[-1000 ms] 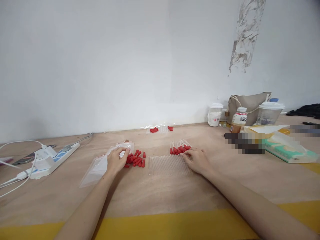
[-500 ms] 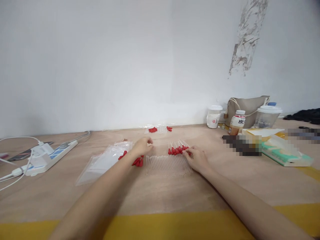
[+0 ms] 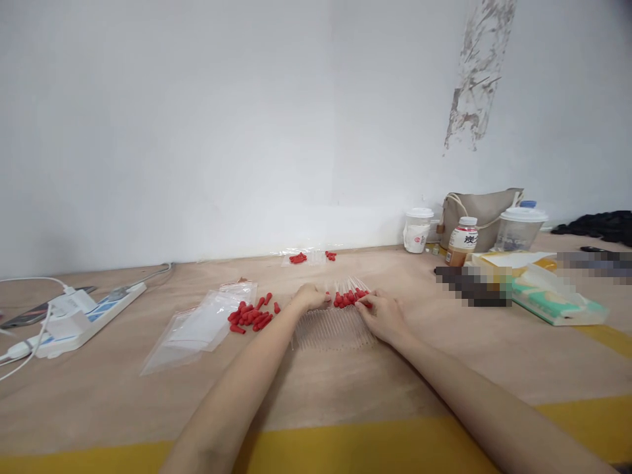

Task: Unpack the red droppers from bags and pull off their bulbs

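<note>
My left hand (image 3: 311,296) rests with curled fingers at the left end of a group of red-capped clear tubes (image 3: 351,295); whatever it pinches is too small to name. On the right side of that group, my right hand (image 3: 382,315) pinches one red-capped tube. Just in front of both hands a row of clear uncapped tubes (image 3: 332,329) lies side by side on the wooden table (image 3: 345,385). A loose pile of red caps (image 3: 250,315) sits left of my left hand, beside several clear zip bags (image 3: 200,327).
A white power strip (image 3: 81,316) with cables lies at far left. More red caps on plastic (image 3: 310,257) rest by the wall. At right stand cups (image 3: 417,230), a bottle (image 3: 463,241), a beige bag (image 3: 480,210) and a tissue pack (image 3: 555,301). Yellow tape (image 3: 345,447) runs along the near edge.
My left hand left the red cap pile and moved right to the capped tubes beside my right hand. My right hand stayed roughly in place. The view shifted slightly.
</note>
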{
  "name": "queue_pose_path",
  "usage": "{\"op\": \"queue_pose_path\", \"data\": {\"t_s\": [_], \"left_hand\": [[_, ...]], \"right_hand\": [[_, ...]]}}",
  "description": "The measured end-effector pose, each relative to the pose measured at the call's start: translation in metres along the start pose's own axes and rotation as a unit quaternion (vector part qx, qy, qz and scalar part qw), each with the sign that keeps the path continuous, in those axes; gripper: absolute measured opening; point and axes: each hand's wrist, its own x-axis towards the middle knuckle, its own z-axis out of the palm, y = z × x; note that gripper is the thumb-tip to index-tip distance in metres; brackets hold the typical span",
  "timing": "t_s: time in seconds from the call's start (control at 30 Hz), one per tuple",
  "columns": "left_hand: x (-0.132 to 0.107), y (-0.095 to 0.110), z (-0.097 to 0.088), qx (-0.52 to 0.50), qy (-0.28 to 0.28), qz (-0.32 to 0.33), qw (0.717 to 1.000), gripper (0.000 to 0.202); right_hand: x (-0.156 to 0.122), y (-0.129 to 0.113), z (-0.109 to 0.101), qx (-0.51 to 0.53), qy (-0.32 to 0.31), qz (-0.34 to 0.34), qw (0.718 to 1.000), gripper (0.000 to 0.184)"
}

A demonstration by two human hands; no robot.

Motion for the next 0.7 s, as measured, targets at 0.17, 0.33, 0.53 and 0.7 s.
{"op": "queue_pose_path", "data": {"t_s": [0.17, 0.33, 0.53, 0.7], "left_hand": [[-0.035, -0.012, -0.021, 0.053, 0.085, 0.053, 0.994, 0.024], [-0.085, -0.049, -0.035, 0.123, 0.146, 0.257, 0.947, 0.003], [-0.104, -0.081, -0.023, 0.118, 0.245, 0.427, 0.862, 0.009], [-0.1, -0.078, -0.011, 0.083, 0.243, 0.47, 0.844, 0.011]], "right_hand": [[0.001, 0.002, 0.003, 0.063, 0.038, -0.068, 0.995, 0.025], [-0.006, -0.013, -0.004, 0.023, 0.058, -0.225, 0.972, 0.051], [-0.019, -0.04, -0.003, -0.018, 0.049, -0.354, 0.934, 0.029], [-0.022, -0.041, 0.006, -0.012, 0.054, -0.355, 0.933, 0.02]]}}
